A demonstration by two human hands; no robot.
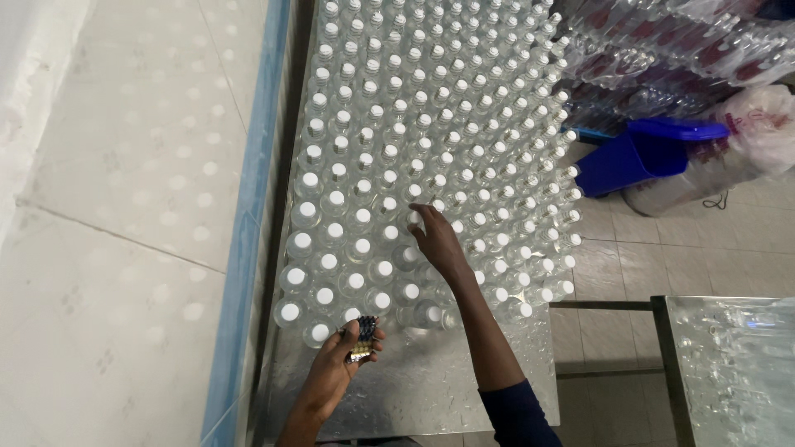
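Clear bottles: rows of small see-through plastic bottles [431, 141] with white caps stand upright and tightly packed on a wet metal table [431, 389], filling it from the far end almost to the near end.
Touched bottle: one bottle [414, 217] in the middle rows, white cap up, sits directly under the right fingertips.
Right hand: the right hand [439, 242] reaches forward over the rows, palm down, fingers loosely spread and curved, tips resting on that bottle's top; a dark sleeve [517, 414] covers the upper arm.
Left hand: the left hand [344, 358] hovers over the bare near strip of table, fingers curled and pinching a small stack of dark labels or seals [363, 335]; exactly what they are is too small to tell.
Stack position: held between thumb and fingertips, just beside the nearest row of bottles.
Edges: the table's left edge runs along a blue strip [248, 248] and a pale tiled wall [124, 207]; its right edge drops to a tiled floor [621, 257].
Open room: only the wet near strip of the tabletop is free of bottles.
Surroundings: a blue plastic bin [638, 153], a white plastic bag [758, 124] and wrapped packs of bottles [662, 41] lie to the right; a second metal table [729, 364] stands at the lower right.
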